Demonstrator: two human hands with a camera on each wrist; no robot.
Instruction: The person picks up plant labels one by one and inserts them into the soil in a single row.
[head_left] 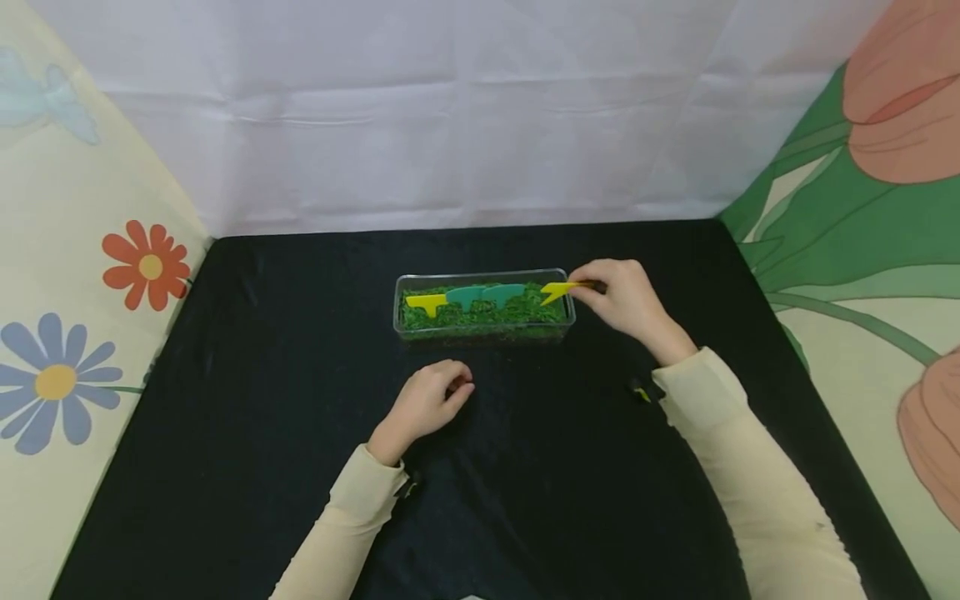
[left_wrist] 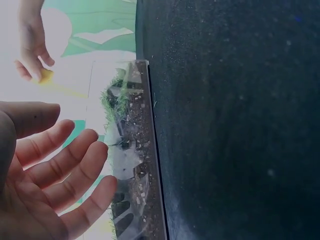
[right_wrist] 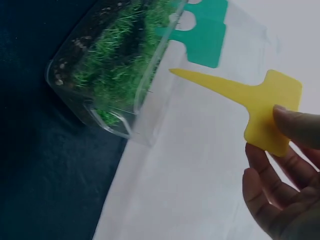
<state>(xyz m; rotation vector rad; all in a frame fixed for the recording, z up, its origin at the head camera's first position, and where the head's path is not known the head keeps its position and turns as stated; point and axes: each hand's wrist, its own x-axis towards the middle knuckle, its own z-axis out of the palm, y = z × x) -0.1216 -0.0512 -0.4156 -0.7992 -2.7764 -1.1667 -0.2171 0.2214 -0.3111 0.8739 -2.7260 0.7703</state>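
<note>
In the head view my right hand (head_left: pixel 621 298) pinches a yellow T-shaped plant label (head_left: pixel 557 290) over the right end of a clear plastic planter box (head_left: pixel 480 337). The right wrist view has the thumb on the wide head of this label (right_wrist: pixel 270 112), its pointed stem towards the box and above the green grass (right_wrist: pixel 112 62). Another yellow label (head_left: pixel 426 302) stands at the left in the grass, beside two teal-green labels (head_left: pixel 463 295) (head_left: pixel 504 293). My left hand (head_left: pixel 431 395) is in front of the box, fingers loosely bent, holding nothing.
Black cloth (head_left: pixel 285 375) covers the table. A white cloth backdrop (head_left: pixel 465 150) rises behind it, with flower-printed panels (head_left: pixel 56 383) on both sides. Dark soil (left_wrist: pixel 137 125) shows through the box wall in the left wrist view.
</note>
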